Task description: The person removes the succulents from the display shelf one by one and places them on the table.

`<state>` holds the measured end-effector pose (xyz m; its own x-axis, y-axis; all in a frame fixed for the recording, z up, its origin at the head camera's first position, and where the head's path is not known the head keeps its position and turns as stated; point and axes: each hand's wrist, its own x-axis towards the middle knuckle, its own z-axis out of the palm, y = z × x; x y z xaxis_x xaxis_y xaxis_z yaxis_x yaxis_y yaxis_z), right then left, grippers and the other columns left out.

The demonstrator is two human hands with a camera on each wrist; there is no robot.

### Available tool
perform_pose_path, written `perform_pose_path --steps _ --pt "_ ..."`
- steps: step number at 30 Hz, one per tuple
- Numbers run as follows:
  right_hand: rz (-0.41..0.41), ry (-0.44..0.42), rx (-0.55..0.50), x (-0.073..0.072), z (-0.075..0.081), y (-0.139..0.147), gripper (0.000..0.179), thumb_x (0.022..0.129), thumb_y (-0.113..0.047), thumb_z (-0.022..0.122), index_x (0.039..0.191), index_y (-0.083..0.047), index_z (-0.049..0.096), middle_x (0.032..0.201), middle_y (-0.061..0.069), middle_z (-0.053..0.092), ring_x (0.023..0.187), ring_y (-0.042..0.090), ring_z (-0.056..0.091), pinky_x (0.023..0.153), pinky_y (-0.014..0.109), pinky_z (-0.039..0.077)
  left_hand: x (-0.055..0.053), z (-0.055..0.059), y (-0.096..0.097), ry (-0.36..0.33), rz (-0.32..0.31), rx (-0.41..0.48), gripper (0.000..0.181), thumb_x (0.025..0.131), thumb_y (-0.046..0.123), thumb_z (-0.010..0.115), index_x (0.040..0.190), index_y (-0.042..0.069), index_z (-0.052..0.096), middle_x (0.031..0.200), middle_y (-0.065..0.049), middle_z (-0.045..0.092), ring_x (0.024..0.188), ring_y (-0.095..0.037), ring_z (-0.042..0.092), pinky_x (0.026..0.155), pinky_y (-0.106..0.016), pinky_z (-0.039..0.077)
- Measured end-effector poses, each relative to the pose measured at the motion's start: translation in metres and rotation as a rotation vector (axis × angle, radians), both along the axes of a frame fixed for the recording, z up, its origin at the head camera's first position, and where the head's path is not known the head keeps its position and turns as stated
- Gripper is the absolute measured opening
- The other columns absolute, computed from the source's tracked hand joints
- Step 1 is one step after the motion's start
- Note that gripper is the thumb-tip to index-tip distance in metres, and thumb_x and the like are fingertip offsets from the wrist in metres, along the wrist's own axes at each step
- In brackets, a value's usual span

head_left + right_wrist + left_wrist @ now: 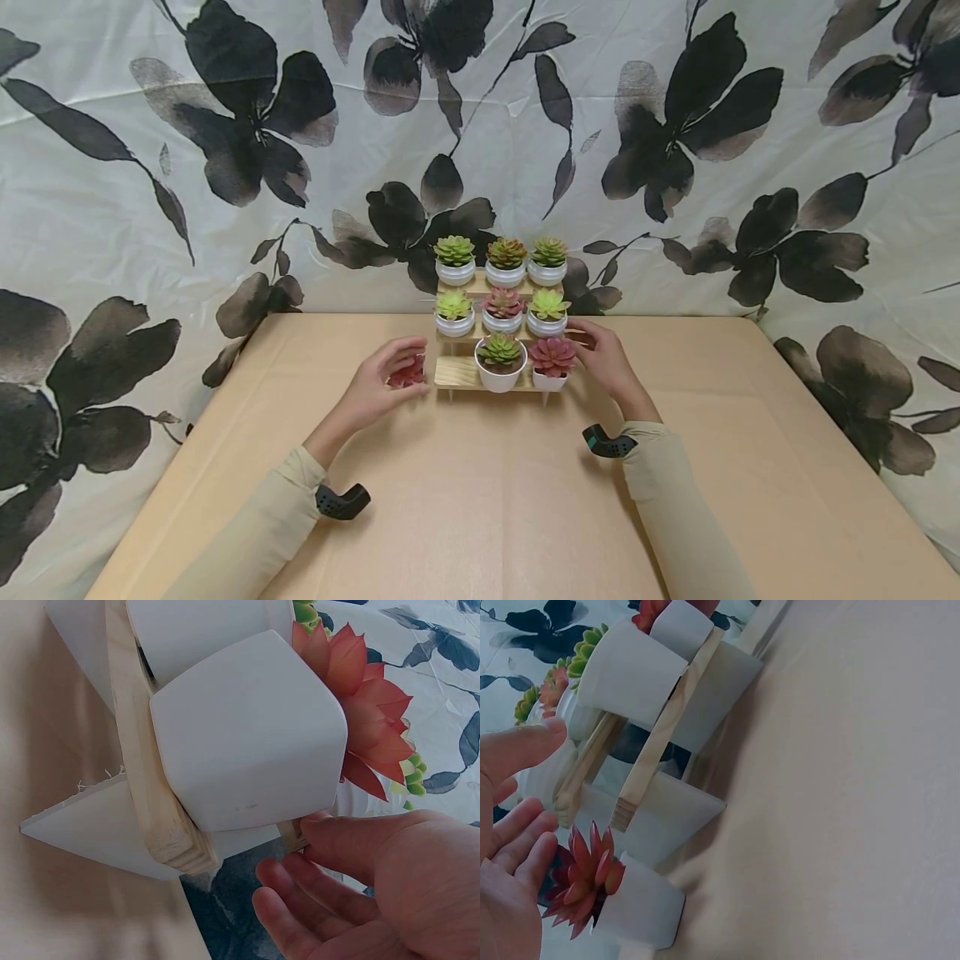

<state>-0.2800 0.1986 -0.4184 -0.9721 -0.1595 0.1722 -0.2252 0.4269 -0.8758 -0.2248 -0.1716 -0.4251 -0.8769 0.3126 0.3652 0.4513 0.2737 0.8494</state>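
A tiered stand of pale wooden shelves carries several small succulents in white pots. A green succulent and a pinkish-red one sit on its lowest shelf. To the left of the stand, a red succulent in a white pot stands on the table, partly hidden in the head view by my left hand. That hand's fingers are extended beside the red leaves, its thumb apart from them. My right hand, fingers loosely bent, is at the right end of the middle shelf, its thumb tip appearing to touch it.
The wooden table stretches in front of the stand and to both sides. Behind it hangs a white cloth with dark flowers. White triangular side supports hold up the shelves. Dark bands sit at both wrists.
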Motion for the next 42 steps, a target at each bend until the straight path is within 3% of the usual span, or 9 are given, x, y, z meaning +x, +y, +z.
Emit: perform_pose_path --steps 7,14,21,28,38,42 --pt "0.006 -0.006 -0.010 0.000 0.000 0.000 0.041 0.095 0.000 0.056 0.136 -0.001 0.052 0.139 0.023 0.051 0.127 0.041 0.052 0.108 0.050 0.046 0.002 0.001 0.006 -0.030 -0.012 0.027 0.067 0.076 0.007 0.081 0.135 0.004 0.050 0.135 -0.017 0.055 0.125 -0.040 0.052 0.107 -0.046 0.046" --pt "0.006 -0.004 -0.012 0.001 0.001 0.000 0.041 0.095 0.000 0.056 0.136 0.000 0.052 0.139 0.023 0.051 0.127 0.040 0.052 0.108 0.049 0.046 0.000 -0.001 0.010 -0.027 -0.015 0.016 0.064 0.078 0.005 0.079 0.135 0.004 0.050 0.135 -0.017 0.055 0.127 -0.036 0.052 0.109 -0.043 0.045" --pt "-0.005 -0.030 0.005 0.003 0.002 -0.001 0.043 0.095 -0.002 0.056 0.138 -0.003 0.050 0.141 0.020 0.050 0.128 0.038 0.052 0.108 0.048 0.046 -0.001 -0.002 0.018 -0.036 -0.035 0.047 0.063 0.079 0.000 0.076 0.135 -0.002 0.047 0.134 -0.021 0.056 0.126 -0.040 0.052 0.104 -0.057 0.044" --pt "-0.003 -0.018 0.007 0.002 0.002 -0.001 0.042 0.095 0.000 0.055 0.137 -0.002 0.050 0.140 0.021 0.051 0.128 0.039 0.052 0.107 0.049 0.047 -0.002 -0.003 0.024 -0.043 -0.057 0.063 0.061 0.080 0.005 0.077 0.135 0.001 0.049 0.134 -0.016 0.056 0.127 -0.041 0.051 0.111 -0.048 0.043" --pt "0.023 0.030 -0.032 0.002 0.001 -0.001 0.041 0.094 0.002 0.056 0.134 0.002 0.053 0.137 0.023 0.052 0.124 0.040 0.055 0.106 0.049 0.048 -0.004 -0.003 0.031 -0.070 -0.068 0.054 0.063 0.081 0.011 0.078 0.136 0.004 0.049 0.136 -0.013 0.055 0.128 -0.037 0.052 0.108 -0.052 0.045" --pt "0.026 0.030 -0.038 0.001 0.000 -0.001 0.041 0.094 0.002 0.056 0.134 0.002 0.053 0.138 0.024 0.052 0.124 0.041 0.055 0.106 0.049 0.047 -0.004 -0.003 0.034 -0.072 -0.081 0.049 0.063 0.081 0.011 0.078 0.136 0.006 0.049 0.137 -0.012 0.054 0.129 -0.036 0.051 0.111 -0.048 0.044"
